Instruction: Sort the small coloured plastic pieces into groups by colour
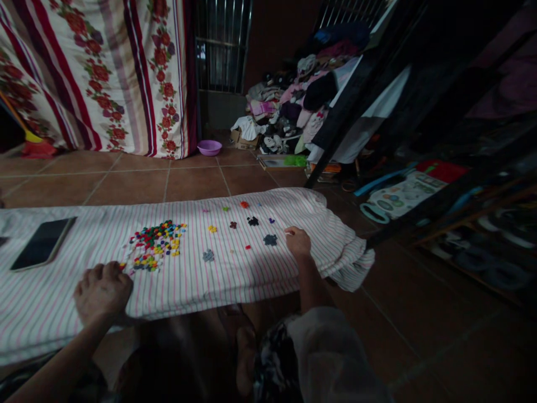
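Note:
A mixed pile of small coloured beads (155, 242) lies on a striped cloth (168, 294). My left hand (103, 288) rests palm down at the pile's near left edge, fingers loosely bent on the cloth and apart, holding nothing that I can see. My right hand (298, 242) is over the cloth's right part, thumb and forefinger pinched; a tiny pale spot shows at the tips, too small to name. Just left of it sits a dark grey bead cluster (270, 240). Sorted by colour, black beads (253, 221), light grey beads (208, 256), yellow beads (212, 229) and several other small groups lie between.
A phone (43, 243) lies at the cloth's left. Beyond, on the tiled floor, stand a purple basin (209, 148) and a heap of clothes (293, 106). A flowered curtain (100, 73) hangs behind. A dark slanting post (335, 137) rises past the cloth's right end.

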The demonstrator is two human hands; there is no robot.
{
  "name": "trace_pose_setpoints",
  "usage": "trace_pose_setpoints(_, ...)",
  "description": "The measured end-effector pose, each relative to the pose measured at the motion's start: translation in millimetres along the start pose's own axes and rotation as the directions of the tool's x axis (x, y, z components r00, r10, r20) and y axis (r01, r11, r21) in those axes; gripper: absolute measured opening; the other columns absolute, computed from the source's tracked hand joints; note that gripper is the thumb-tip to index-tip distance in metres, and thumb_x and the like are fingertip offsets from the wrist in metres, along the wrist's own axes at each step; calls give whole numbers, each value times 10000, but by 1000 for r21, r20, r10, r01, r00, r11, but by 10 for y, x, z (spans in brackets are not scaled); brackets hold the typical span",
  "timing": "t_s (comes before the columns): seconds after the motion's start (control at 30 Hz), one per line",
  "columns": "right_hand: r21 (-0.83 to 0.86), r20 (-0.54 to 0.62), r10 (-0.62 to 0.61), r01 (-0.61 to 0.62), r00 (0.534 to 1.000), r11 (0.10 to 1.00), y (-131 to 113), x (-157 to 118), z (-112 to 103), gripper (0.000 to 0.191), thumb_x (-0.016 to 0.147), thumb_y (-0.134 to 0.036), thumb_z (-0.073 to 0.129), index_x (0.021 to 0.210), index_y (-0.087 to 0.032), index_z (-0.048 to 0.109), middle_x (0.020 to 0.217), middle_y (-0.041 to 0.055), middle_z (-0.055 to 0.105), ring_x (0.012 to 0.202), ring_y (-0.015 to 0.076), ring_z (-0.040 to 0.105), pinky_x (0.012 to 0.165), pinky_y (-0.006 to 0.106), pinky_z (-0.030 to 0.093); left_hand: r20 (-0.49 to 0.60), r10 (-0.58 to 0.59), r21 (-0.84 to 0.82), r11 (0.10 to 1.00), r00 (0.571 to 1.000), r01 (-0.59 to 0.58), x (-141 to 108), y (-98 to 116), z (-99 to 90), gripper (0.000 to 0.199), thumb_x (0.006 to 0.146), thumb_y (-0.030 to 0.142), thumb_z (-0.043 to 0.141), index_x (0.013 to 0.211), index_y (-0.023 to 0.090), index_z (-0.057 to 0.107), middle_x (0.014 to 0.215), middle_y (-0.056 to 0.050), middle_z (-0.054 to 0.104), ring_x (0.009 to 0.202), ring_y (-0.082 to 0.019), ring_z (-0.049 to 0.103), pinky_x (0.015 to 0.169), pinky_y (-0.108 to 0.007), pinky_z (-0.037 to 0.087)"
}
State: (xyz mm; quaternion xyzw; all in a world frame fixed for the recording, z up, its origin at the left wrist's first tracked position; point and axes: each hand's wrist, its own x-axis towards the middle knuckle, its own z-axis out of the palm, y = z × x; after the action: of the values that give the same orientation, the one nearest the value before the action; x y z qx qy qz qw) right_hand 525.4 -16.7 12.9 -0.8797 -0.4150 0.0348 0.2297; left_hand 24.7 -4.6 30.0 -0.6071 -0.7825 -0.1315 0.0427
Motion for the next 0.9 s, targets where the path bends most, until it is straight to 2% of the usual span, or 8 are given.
trace_pose_setpoints(0.1, 30, -29, -3, 4, 1000, 1000, -4, 10, 16, 334, 760, -96, 509, 1000, -191, 720, 1006, 77, 715, 944, 187, 652, 829, 253, 458, 10, 6, 12, 1000, 1000, -6, -6, -2, -4, 396, 893, 282, 300, 1147, 182, 587, 1223, -179, 608, 1196, -353, 519, 990, -509, 428)
trace_pose_setpoints(0.23, 73, -59, 33, -28, 998, 997, -15, 15, 1, 341, 752, -87, 516, 1028, -192, 686, 970, 69, 721, 918, 192, 648, 827, 264, 448, 5, -2, 28, 1000, 1000, 2, -2, -15, 13, 390, 878, 288, 320, 1143, 191, 589, 1205, -170, 611, 1177, -349, 524, 986, -501, 428)
trace_pose_setpoints(0.37, 55, -28, 40, -39, 999, 998, -21, 22, -22, 335, 767, -90, 515, 1041, -177, 688, 996, 83, 731, 941, 201, 649, 842, 270, 446, 17, -1, 43, 999, 1000, 1, 1, -21, 11, 405, 884, 294, 309, 1168, 193, 579, 1212, -160, 601, 1196, -334, 516, 1003, -481, 415)
trace_pose_setpoints(0.5, 34, 9, -6, 6, 1000, 999, -14, 30, -25, 345, 784, -111, 522, 1070, -170, 706, 1048, 90, 732, 1007, 203, 646, 898, 267, 440, 30, 12, 21, 1000, 999, -13, 0, -11, -6, 400, 885, 289, 311, 1150, 174, 588, 1203, -178, 599, 1196, -351, 515, 991, -505, 415)
trace_pose_setpoints(0.77, 22, -7, 9, -9, 1000, 1000, -12, 52, -4, 401, 776, -106, 487, 1080, -177, 739, 1029, 88, 730, 991, 207, 659, 904, 279, 462, 4, -3, 31, 1000, 1000, 2, -13, 19, -25, 360, 890, 273, 321, 1130, 204, 580, 1197, -154, 607, 1187, -334, 511, 1000, -493, 411)
trace_pose_setpoints(0.9, 80, -27, 3, -1, 1000, 997, -11, 45, -37, 405, 762, -119, 508, 1088, -178, 740, 1012, 89, 733, 985, 217, 657, 921, 296, 466, 28, 24, 31, 999, 999, -25, -17, 22, -52, 391, 911, 276, 291, 1132, 160, 592, 1197, -193, 604, 1187, -355, 512, 976, -493, 415)
